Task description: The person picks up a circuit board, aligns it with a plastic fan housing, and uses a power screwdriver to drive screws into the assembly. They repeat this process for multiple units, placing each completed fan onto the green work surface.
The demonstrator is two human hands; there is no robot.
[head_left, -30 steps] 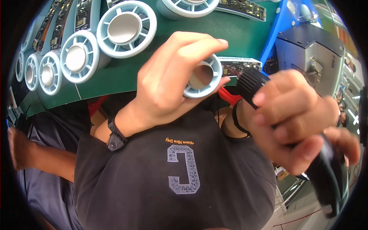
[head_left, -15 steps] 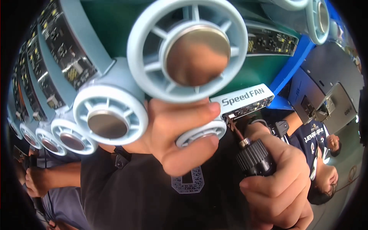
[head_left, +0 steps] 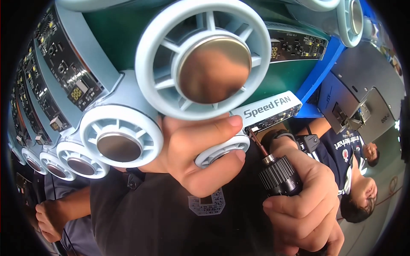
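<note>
My left hand (head_left: 198,155) is closed around the round head of a pale blue handheld fan (head_left: 269,107), thumb and fingers on either side of its ring. The fan's handle points right, its open side showing a dark circuit board with small parts. In my right hand (head_left: 305,209) is a black electric screwdriver (head_left: 279,175), gripped around its ribbed collar. Its thin bit slants up and left, with the tip at the near end of the board, beside the fan head. Whether the tip sits in a screw is too small to tell.
A large pale blue fan head (head_left: 145,64) with a silver centre hangs close above my left hand. Several similar fans with bare circuit boards (head_left: 70,55) line the left side. A grey metal machine (head_left: 363,94) stands beyond a blue frame (head_left: 318,72) at right. Other people are nearby.
Both hands, the held fan and the screwdriver have shifted slightly left in the picture. The bit's tip stays at the same end of the board.
</note>
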